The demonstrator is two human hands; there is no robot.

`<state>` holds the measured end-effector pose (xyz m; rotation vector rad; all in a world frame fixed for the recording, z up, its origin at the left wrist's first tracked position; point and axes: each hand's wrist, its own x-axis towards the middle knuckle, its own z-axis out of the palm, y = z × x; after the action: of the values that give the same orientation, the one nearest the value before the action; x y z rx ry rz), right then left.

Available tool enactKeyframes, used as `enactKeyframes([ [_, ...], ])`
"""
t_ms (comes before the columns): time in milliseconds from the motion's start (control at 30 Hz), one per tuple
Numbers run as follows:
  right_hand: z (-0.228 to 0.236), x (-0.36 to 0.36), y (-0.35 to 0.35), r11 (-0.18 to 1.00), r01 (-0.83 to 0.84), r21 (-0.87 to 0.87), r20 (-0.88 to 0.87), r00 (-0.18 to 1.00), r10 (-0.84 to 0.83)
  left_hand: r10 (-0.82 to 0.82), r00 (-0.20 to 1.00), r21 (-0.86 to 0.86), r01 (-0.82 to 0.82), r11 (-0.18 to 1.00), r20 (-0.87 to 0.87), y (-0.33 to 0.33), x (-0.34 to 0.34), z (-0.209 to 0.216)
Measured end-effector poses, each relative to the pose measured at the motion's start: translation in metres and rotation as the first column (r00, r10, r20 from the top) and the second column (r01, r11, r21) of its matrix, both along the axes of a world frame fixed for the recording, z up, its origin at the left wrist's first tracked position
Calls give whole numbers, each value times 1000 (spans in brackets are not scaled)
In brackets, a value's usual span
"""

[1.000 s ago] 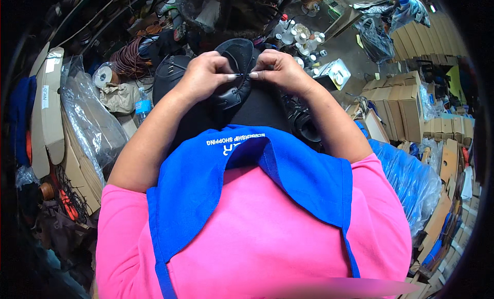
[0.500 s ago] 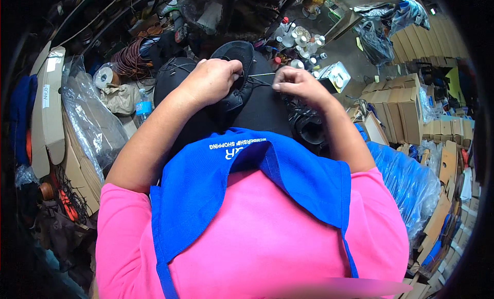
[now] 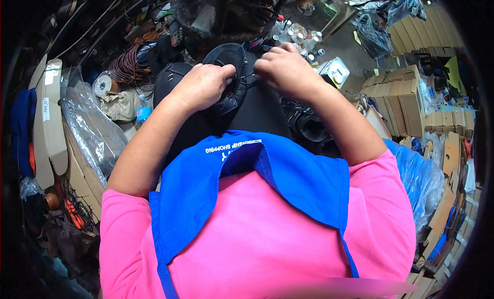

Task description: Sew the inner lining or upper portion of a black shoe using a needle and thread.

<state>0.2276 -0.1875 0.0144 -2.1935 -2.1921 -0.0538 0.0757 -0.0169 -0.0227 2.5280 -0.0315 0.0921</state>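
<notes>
Now the right hand (image 3: 285, 73) is rising, the left hand (image 3: 205, 84) staying at the black shoe (image 3: 238, 89) — work is continuing; whether fingers are gripping, I cannot tell.

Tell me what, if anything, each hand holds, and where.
The left hand holds a black shoe by the left edge of its opening. Whether the right hand, fingers curled, grips anything cannot be told.

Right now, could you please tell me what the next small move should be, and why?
Perhaps draw the right hand slightly away from the black shoe: the dark strands between them look slack, and the left hand sits at the shoe's rim.
</notes>
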Motion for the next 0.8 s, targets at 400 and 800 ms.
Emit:
enactKeyframes([
  [400,-28,39,-29,975,202,-98,-260,940,-221,278,960,129,-272,954,-33,59,-82,0],
  [800,-8,-30,33,980,187,74,-830,-534,164,-169,981,-958,137,253,96,-18,-34,57],
])
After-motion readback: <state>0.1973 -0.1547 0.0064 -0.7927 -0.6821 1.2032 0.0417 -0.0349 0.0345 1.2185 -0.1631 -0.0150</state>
